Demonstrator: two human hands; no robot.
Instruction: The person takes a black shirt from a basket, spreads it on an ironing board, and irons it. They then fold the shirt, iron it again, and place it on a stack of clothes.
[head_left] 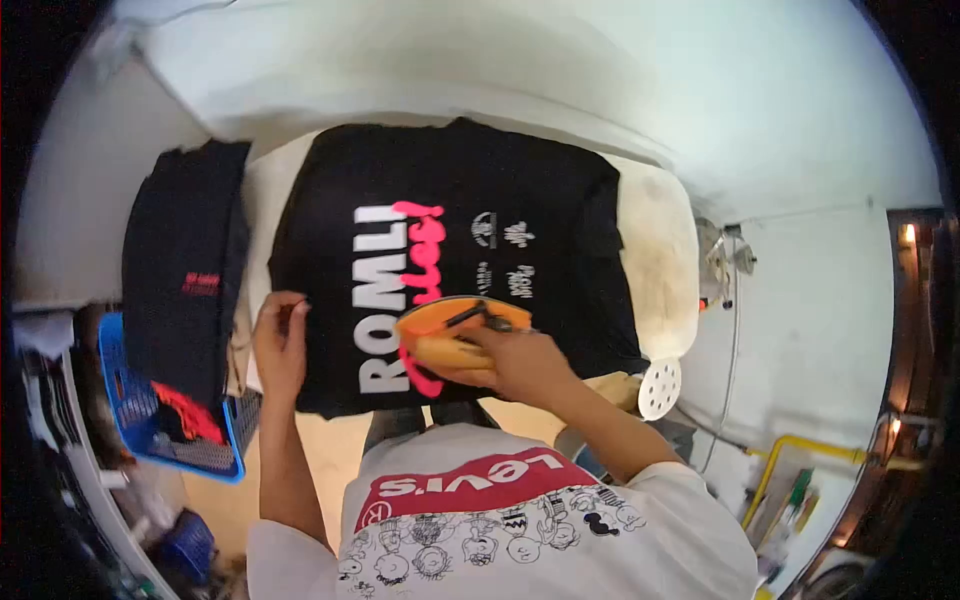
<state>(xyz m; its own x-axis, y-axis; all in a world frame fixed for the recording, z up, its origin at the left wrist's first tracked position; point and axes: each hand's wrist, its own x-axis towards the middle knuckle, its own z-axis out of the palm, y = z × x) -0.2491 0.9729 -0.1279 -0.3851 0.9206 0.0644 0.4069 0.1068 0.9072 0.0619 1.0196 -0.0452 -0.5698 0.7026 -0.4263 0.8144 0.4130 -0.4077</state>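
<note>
A black T-shirt (540, 190) with white and pink lettering lies spread on a pale ironing board (665, 240). My right hand (510, 362) is wrapped round the handle of an orange and yellow iron (425, 325). The iron rests over the lower part of the print and hides some letters. At the shirt's left edge, my left hand (283, 335) has its thumb and fingers brought close together by the black fabric. Whether cloth is pinched between them is hard to see.
Dark folded garments (185, 260) hang over the board's left end, above a blue plastic basket (115, 350) with red cloth inside. A perforated white plate (660, 388) juts from the board's right end. A yellow pipe (790, 445) runs along the right wall.
</note>
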